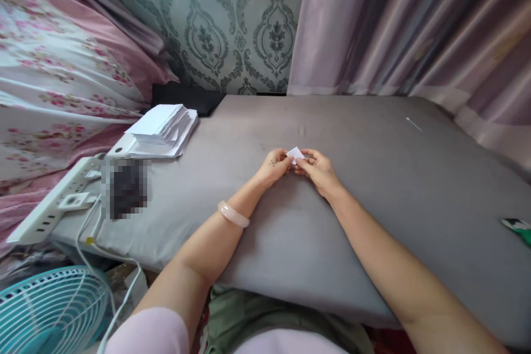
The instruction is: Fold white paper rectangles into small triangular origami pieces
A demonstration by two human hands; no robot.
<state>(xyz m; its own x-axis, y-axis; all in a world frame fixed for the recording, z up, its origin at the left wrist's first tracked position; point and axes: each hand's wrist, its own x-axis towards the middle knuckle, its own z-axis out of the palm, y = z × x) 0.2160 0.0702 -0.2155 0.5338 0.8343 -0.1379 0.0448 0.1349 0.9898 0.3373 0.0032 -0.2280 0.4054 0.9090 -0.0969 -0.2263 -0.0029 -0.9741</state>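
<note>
A small white piece of folded paper (295, 154) is held up between my two hands, over the middle of the grey-covered surface (373, 177). My left hand (275, 167) pinches its left side with thumb and fingers. On the right side, my right hand (319, 171) grips it too, the thumb lying across its lower edge. Part of the paper is hidden behind my thumbs, so the folds cannot be made out. A pale bangle (233, 214) circles my left forearm.
Left of my hands lies a stack of white paper (160, 127), with a black item (188, 98) behind it. A power strip (53, 199) with cables runs along the left edge, above a turquoise fan (53, 310). A cotton swab (414, 124) lies far right, a green-and-white packet (518, 228) nearer.
</note>
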